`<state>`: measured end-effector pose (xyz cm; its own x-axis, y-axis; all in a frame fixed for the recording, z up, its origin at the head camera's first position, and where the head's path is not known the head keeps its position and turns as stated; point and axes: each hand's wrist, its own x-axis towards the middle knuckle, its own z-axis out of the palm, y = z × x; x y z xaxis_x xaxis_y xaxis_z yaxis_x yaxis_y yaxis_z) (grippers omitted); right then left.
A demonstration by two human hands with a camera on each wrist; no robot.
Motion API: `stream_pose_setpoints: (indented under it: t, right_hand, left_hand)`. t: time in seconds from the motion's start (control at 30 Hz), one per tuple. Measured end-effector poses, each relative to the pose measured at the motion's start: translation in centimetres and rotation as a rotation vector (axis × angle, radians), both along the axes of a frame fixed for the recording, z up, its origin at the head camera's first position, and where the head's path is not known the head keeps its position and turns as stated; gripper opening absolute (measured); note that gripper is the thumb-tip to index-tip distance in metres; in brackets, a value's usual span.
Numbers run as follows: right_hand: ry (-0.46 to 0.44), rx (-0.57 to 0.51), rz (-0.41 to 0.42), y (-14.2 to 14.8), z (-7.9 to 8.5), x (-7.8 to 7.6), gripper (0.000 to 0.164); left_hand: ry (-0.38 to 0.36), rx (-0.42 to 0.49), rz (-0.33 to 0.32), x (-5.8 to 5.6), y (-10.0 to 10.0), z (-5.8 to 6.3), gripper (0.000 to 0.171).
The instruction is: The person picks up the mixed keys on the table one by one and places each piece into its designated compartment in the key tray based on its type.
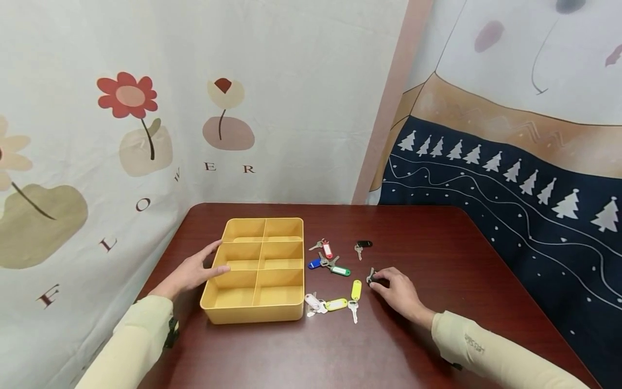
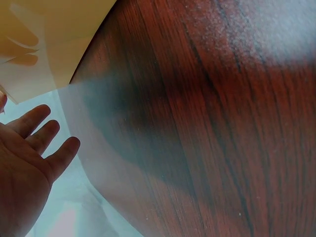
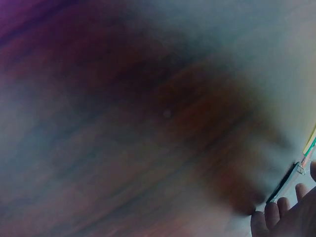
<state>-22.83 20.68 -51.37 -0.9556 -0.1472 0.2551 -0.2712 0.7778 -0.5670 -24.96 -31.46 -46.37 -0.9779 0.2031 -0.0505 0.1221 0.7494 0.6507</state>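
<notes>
My left hand point(image 1: 195, 268) is at the left side of a yellow six-compartment box point(image 1: 258, 313), its thumb over the rim and its fingers extended along the outside. In the left wrist view the fingers of this left hand point(image 2: 29, 153) are spread beside the box wall point(image 2: 54, 54). To the right of the box, my right hand point(image 1: 399, 292) pinches a key point(image 1: 371, 274) with a dark tag, partly hidden by the fingertips, low over the table. Only the fingertips of the right hand point(image 3: 284, 217) show at the corner of the right wrist view.
Tagged keys lie between box and right hand: a red tag point(image 1: 328, 249), a blue tag point(image 1: 315, 263), a green tag point(image 1: 340, 270), a white tag point(image 1: 312, 301) and two yellow tags point(image 1: 356, 290). A black tag point(image 1: 364, 243) with its key lies farther back on the brown table point(image 1: 413, 232).
</notes>
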Motion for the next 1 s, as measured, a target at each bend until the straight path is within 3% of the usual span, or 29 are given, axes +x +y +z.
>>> stream_pose_setpoints:
  t: [0.47,0.7,1.0]
  right_hand:
    - [-0.009,0.002,-0.075,-1.0,-0.7,0.1,0.01]
    - [0.028,0.026,-0.093,-1.0,-1.0,0.0,0.005]
    - [0.029,-0.002,-0.111,-1.2,-0.7,0.1,0.006]
  left_hand:
    - [-0.01,-0.008,0.008,0.1,0.0,0.1,0.09]
    - [-0.013,0.015,0.009,0.1,0.2,0.4,0.09]
    - [-0.031,0.021,0.015,0.1,0.0,0.0,0.089]
